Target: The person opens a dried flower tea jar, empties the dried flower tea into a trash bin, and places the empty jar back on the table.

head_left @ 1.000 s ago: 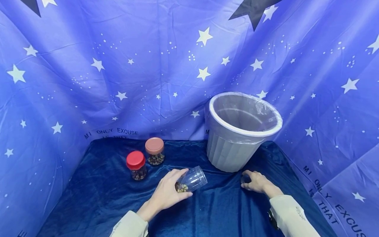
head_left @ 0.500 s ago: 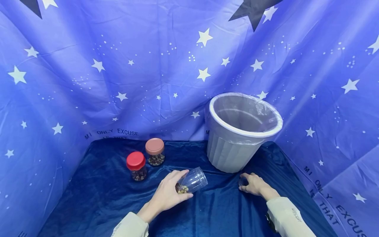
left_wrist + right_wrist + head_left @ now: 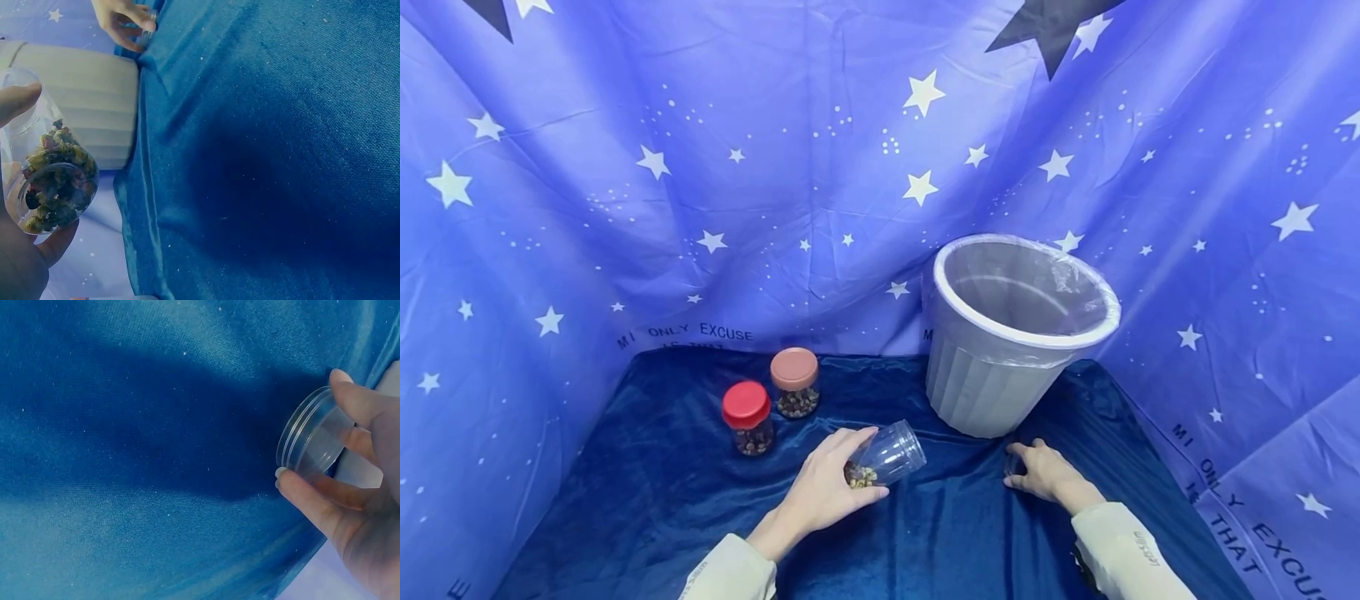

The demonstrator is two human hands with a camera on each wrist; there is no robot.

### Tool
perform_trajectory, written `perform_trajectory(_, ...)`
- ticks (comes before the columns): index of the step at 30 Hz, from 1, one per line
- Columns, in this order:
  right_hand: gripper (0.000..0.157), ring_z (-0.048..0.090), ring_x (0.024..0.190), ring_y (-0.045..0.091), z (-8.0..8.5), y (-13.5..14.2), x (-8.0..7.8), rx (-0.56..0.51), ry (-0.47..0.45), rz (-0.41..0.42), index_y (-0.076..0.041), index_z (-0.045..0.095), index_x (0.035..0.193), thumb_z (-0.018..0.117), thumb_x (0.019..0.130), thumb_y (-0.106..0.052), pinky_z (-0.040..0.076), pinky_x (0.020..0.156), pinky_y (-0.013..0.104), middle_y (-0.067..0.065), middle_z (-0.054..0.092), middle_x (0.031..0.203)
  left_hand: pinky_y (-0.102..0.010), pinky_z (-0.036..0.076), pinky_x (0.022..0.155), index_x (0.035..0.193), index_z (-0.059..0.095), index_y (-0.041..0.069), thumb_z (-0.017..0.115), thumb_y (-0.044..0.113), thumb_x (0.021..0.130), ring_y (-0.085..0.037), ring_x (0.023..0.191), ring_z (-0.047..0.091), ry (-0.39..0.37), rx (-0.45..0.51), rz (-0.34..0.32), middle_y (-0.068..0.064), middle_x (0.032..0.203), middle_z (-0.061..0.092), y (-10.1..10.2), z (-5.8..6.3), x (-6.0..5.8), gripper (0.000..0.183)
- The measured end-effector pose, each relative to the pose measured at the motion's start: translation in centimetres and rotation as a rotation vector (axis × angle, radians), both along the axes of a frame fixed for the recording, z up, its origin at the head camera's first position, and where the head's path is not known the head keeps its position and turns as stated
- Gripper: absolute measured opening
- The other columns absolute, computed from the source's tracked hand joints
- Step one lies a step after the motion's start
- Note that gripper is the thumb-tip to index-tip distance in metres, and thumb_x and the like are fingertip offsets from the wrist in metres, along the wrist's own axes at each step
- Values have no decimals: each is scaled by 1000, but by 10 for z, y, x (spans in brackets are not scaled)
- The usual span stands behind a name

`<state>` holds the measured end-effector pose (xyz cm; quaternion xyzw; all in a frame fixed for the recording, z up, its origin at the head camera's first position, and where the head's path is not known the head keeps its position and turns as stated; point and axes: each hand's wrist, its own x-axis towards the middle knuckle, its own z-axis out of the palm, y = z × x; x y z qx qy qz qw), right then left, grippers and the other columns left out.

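In the head view my left hand [image 3: 826, 492] grips a clear plastic jar [image 3: 891, 452], lidless and tilted with its mouth to the right. Dried flower buds [image 3: 59, 165] in yellow, green and reddish tones lie toward its base in the left wrist view. Over on the right, my right hand [image 3: 1051, 477] holds a smaller clear plastic jar [image 3: 315, 434] between thumb and fingers. Its ridged rim faces away from the palm, and no contents show through its wall. Whether this jar touches the cloth, I cannot tell.
A grey bin [image 3: 988, 383] with a clear liner stands behind the hands. At the left are a red-lidded jar [image 3: 747, 417] and a pink-lidded jar [image 3: 795, 382], both with dried contents. Dark blue cloth [image 3: 647, 492] covers the table; starry blue curtains [image 3: 760, 167] surround it.
My right hand has shifted slightly left with the small clear jar. The left hand and its tilted jar have stayed nearly still.
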<state>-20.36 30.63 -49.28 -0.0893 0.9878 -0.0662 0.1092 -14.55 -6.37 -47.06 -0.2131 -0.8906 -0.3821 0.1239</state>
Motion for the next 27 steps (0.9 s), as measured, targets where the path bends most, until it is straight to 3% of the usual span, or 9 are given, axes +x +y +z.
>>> perform_trajectory(6,58,63,96,49,-1,-2,0,11,5,3,-3,59,127,79,80,-30,52,82,58,35,55,116,-36,53,89,135,59,22,87,40,67,-10,106,61,0,3,10,5,120,65,-1,1,0,76)
perform_trajectory(17,54,65,86,44,-6,-6,3,47,57,4,-4,60,123,80,79,-28,53,69,55,26,57,103,-36,53,90,135,58,19,86,41,68,-11,106,61,14,-9,10,3,121,65,-2,5,-1,76)
perform_trajectory(27,53,65,86,45,-9,-7,3,98,61,2,-5,58,123,77,82,-31,53,69,56,27,57,103,-36,53,90,135,58,20,86,39,69,-10,105,61,-15,4,14,3,120,65,-2,5,1,75)
